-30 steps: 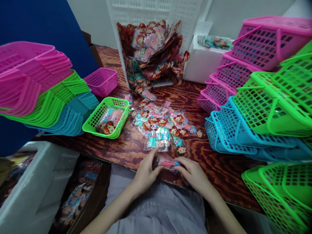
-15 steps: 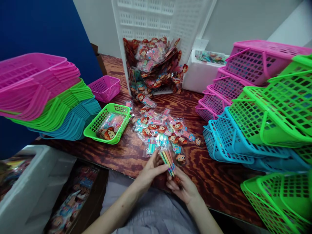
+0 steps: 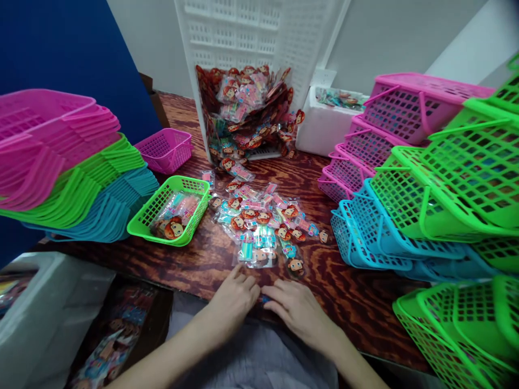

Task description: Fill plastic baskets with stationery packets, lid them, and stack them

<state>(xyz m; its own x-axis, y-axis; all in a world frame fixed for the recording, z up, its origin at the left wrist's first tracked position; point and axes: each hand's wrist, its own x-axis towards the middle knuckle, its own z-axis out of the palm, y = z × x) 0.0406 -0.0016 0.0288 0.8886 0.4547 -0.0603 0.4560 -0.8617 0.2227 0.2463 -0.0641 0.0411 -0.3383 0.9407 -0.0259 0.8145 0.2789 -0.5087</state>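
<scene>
Because both hands crowd the table's near edge, the work piece is mostly hidden. Head view, only one: left hand [image 3: 235,296] has its fingers bent, fingertips down at the edge; can't tell if it pinches anything. Right hand [image 3: 298,309] is curled, palm down, fingertips right by a small blue bit [image 3: 265,299] in the gap between the hands. Looks like the end of a packet, but can't confirm, nor whether either hand grips it.

Loose packets [image 3: 263,217] lie in a heap on the wooden table [image 3: 348,294], just beyond the fingers, some overlapping. Green basket [image 3: 197,219] sits left of the heap with packets inside; pink basket [image 3: 177,156] is behind it.

Risks, my read: a piece this close to the edge could drop into the lap if the fingers slip on slick film. Overlapping bags could snag and come up two at once. A sleeve-level bump on the right arm's side could knock the leaning blue baskets [image 3: 365,229]. White crate [image 3: 237,35] has packets [image 3: 243,116] spilling out its front; pulling a low one could slide more onto the table.
</scene>
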